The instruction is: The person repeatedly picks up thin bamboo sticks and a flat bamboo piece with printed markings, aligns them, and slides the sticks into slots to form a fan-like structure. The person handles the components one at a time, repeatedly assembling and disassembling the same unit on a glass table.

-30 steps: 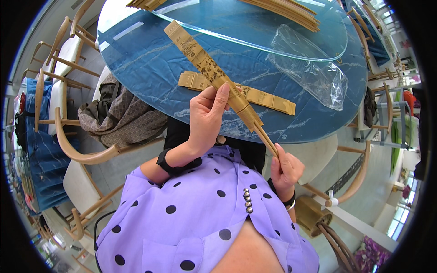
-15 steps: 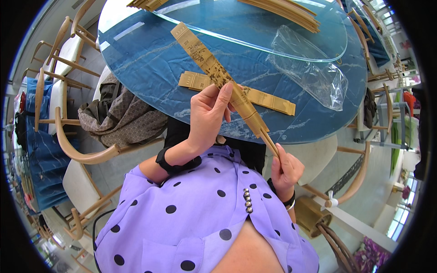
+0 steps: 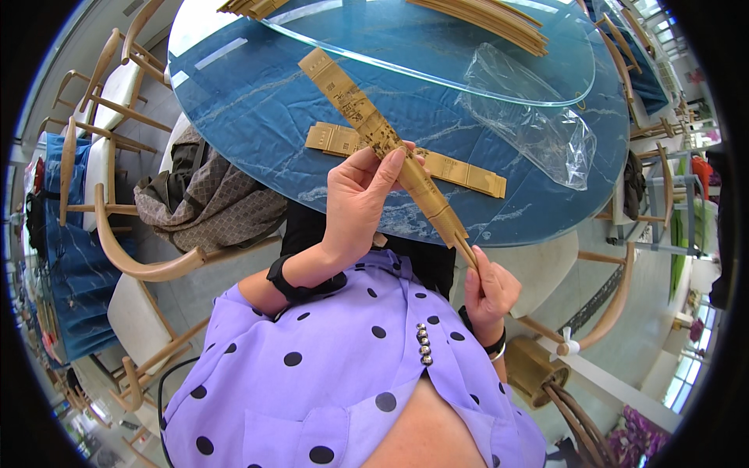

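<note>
A long gold paper chopstick sleeve (image 3: 427, 195) with dark printing slants above the near edge of the table. Around its middle my left hand (image 3: 360, 195) is closed, thumb on top and fingers behind. From the sleeve's lower end stick out slim light-brown chopsticks (image 3: 466, 251), whose tips my right hand (image 3: 491, 290) pinches between thumb and fingers. Most of their length is hidden inside the paper. Behind the held sleeve, more flat gold sleeves (image 3: 468, 178) lie on the table, partly covered by my left hand.
The round blue marbled table (image 3: 257, 125) carries a raised glass turntable (image 3: 374, 66). On it sit a stack of gold sleeves (image 3: 491, 25) and another bundle (image 3: 253, 7). A clear plastic bag (image 3: 546, 129) lies at the right. A patterned bag (image 3: 211, 195) rests on a wooden chair (image 3: 148, 269) at left.
The sleeve has slid down over the chopsticks toward my right hand, so less of them shows. My left hand has shifted slightly with it, while the right has barely moved.
</note>
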